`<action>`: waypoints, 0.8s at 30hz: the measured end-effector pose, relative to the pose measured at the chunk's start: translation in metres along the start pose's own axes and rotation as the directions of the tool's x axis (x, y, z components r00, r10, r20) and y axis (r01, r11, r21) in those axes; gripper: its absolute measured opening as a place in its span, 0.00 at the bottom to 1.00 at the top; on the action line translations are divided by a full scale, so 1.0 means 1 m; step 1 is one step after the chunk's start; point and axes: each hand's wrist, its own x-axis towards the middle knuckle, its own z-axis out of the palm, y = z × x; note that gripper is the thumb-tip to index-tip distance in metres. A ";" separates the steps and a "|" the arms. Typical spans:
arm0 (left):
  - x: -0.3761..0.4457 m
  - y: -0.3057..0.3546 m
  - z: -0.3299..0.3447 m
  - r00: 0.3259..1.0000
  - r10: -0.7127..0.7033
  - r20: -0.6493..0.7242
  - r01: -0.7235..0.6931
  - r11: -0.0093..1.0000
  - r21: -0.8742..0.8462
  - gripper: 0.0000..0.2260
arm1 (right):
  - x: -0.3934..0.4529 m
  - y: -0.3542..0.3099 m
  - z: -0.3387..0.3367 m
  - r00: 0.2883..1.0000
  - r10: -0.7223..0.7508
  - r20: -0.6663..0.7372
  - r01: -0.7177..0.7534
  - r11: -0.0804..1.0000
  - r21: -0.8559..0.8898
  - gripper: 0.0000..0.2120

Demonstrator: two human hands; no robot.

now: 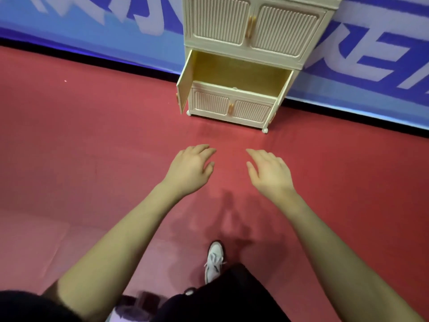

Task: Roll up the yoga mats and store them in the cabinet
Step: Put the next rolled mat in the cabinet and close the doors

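Note:
A cream cabinet (243, 31) with ribbed doors stands against the blue wall banner. Its middle compartment (239, 73) is open, with one door (184, 87) swung out to the left, and nothing shows inside. My left hand (191, 168) and my right hand (269, 173) reach forward over the red floor, a short way in front of the cabinet. Both have relaxed, spread fingers and hold nothing. No yoga mat is in view.
Red floor (92, 135) spreads all around. A blue and white banner (371, 54) runs along the back wall. My white shoe (214, 259) and dark trouser leg (232, 293) show below, and the cabinet's top and bottom doors are closed.

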 end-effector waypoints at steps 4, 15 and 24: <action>-0.086 -0.002 0.018 0.999 -0.031 0.030 0.032 0.998 -0.045 0.24 | -0.073 -0.032 0.015 0.999 -0.027 0.021 0.027 1.000 -0.014 0.17; -0.312 0.000 0.043 0.969 -0.247 -0.008 0.247 0.969 0.024 0.24 | -0.243 -0.127 0.058 0.960 -0.272 0.069 0.265 0.959 0.099 0.18; -0.444 0.062 0.108 0.968 -0.242 0.067 0.242 0.970 0.011 0.25 | -0.380 -0.118 0.089 0.952 -0.297 0.078 0.285 0.949 0.136 0.21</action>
